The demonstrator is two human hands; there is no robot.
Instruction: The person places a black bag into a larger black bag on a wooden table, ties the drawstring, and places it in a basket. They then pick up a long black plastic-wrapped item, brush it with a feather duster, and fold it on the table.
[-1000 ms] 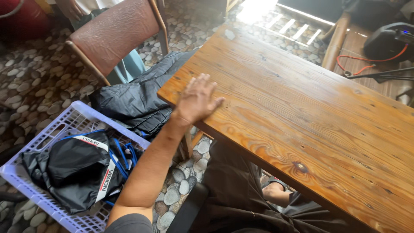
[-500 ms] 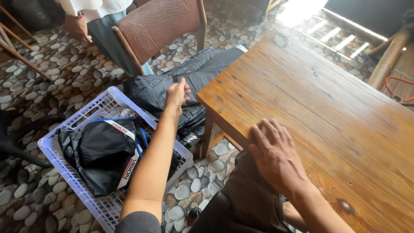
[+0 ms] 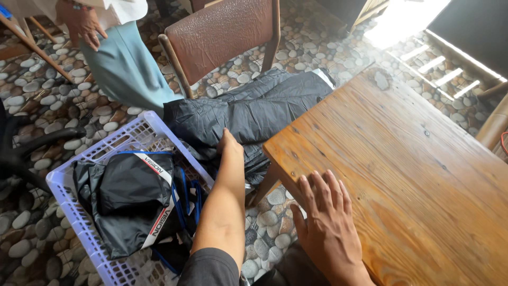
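Head view, looking down. The left hand (image 3: 228, 144) reaches forward and down to the dark padded garment (image 3: 248, 114), which lies draped over the far corner of the lavender plastic basket (image 3: 100, 153) and against the leg of the wooden table (image 3: 402, 159); the fingers are hidden behind the hand and the fabric, so whether they are closed on the cloth cannot be told. The right hand (image 3: 325, 222) lies flat, palm down, on the near edge of the table — fingers spread, holding nothing. The basket stands on the pebble floor (image 3: 42, 106) to the left of the table and holds 1 black bag with a white-and-red strap (image 3: 132, 196) plus blue cords. Beyond the garment stands a brown-backed chair (image 3: 222, 32). At upper left — another person, shown as a light blue skirt (image 3: 124, 66) and 1 hanging hand (image 3: 79, 24).
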